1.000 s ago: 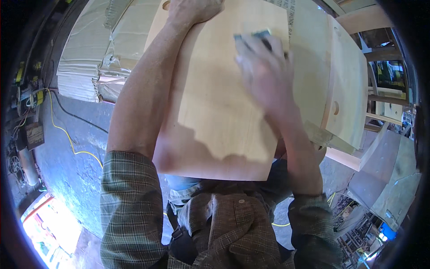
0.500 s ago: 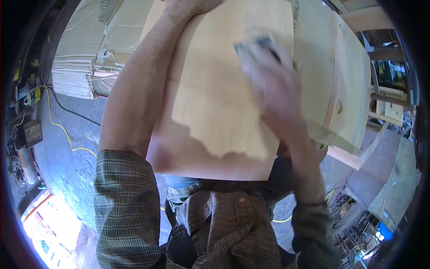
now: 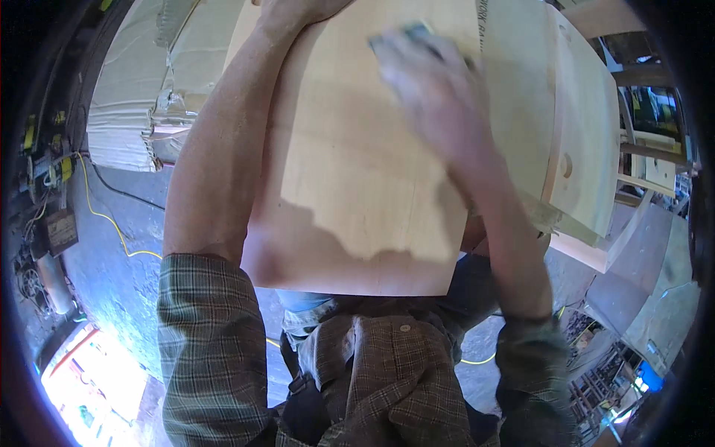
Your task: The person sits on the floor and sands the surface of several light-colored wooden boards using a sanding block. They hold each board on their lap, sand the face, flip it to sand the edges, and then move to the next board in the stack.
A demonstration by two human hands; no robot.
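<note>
A pale wooden board [image 3: 357,186] lies in front of me, its near edge just above my lap. My right hand [image 3: 436,93] is pressed over a small dark sanding block [image 3: 415,30] on the board's far right part; motion blurs both the fingers and the block. At the upper edge of the view, my left hand [image 3: 309,7] rests by the board's far left side, its fingers mostly cut off or hidden. My left forearm runs along the board's left edge, and shadows fall across the near end of the wood.
Torn cardboard [image 3: 123,123] lies to the left, beyond my arm. At right stands a pale wooden panel [image 3: 585,141] with a round hole. A yellow cord [image 3: 112,223] crosses the grey floor. Wooden framing and clutter line the far right.
My right hand has slid the sanding block a little up and to the left over the board. The left hand stays in nearly the same place.
</note>
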